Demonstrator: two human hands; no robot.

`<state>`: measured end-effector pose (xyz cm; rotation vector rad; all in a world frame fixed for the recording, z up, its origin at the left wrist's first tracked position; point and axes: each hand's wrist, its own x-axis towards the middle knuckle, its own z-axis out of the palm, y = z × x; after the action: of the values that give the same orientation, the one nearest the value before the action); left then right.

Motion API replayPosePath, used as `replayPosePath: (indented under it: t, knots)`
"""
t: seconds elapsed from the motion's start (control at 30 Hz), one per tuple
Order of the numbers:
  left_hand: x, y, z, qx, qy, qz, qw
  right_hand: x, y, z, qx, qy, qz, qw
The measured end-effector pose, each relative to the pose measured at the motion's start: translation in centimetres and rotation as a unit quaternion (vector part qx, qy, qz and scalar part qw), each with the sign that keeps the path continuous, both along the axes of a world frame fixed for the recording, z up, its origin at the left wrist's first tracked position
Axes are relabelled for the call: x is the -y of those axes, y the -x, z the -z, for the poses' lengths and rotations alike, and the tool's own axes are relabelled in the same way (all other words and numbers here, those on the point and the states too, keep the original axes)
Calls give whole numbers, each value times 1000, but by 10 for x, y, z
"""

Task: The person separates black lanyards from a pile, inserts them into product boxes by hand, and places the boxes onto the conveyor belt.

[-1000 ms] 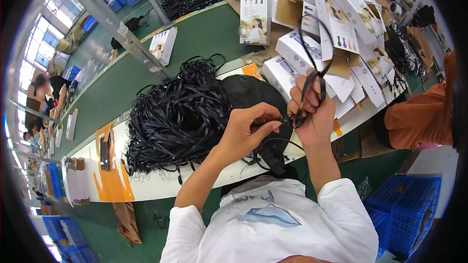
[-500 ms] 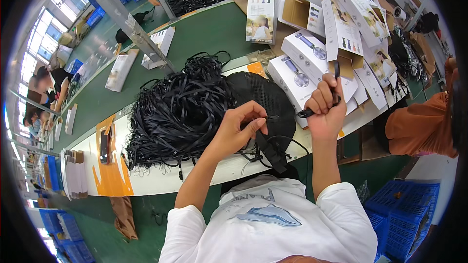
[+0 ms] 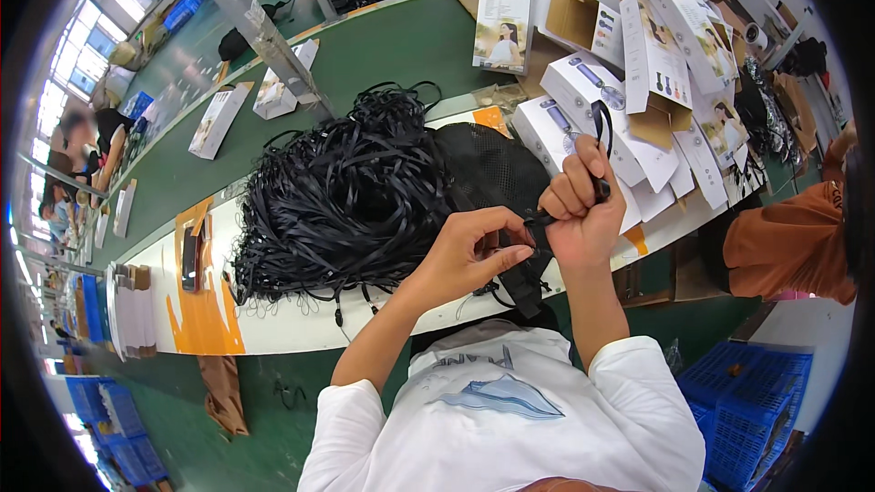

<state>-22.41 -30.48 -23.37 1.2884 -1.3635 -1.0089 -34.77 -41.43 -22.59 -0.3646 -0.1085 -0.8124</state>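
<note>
While the long green work surface [image 3: 392, 50] fills the far side, the change there is minor: two white printed boxes, one nearer [image 3: 221, 120] and one by the post [image 3: 276, 87], lie on it now, where one showed a second ago. White table [image 3: 283, 333] on the near side, same load: big tangled pile of flat black straps [image 3: 337, 200], black mesh fabric [image 3: 474, 155] just right of it, heap of white printed cardboard boxes [image 3: 656, 55] at the far right. Main change is at the hands. Half a second ago they were apart with a clear gap; now they're side by side in front of the mesh, right of the pile. Right hand [image 3: 583, 219]: fist closed around a narrow black strap [image 3: 602, 189], short loop sticking up above it, much smaller than the one seen a second ago. Left hand [image 3: 474, 251]: thumb and forefinger pinched on what looks like the strap's lower end, other fingers curled; exact fitting too small to make out. My read: fine fingertip work on this one strap, both hands occupied, pile not being drawn from.
</note>
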Motion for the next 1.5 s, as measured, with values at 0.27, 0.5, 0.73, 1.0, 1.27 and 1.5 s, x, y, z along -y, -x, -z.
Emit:
replayPosePath:
  t: [0.27,0.5,0.73,1.0,1.27,1.5]
  knots:
    - [-5,-17,14,-59,42,-36,997,15,11,-7,2,51,92,994]
    - [-9,-23,12,-170,0,-59,984,8,9,-7,-92,9,169,981]
    - [-15,-30,8,-213,21,-137,967,19,33,12,-37,36,70,996]
    - [-23,-34,10,-203,36,-136,969,11,37,8,-161,149,42,975]
    - [-32,-25,3,-270,43,-147,951,4,22,-21,-415,439,62,795]
    - [-41,-35,10,-334,84,-75,936,-14,0,-27,-457,629,53,627]
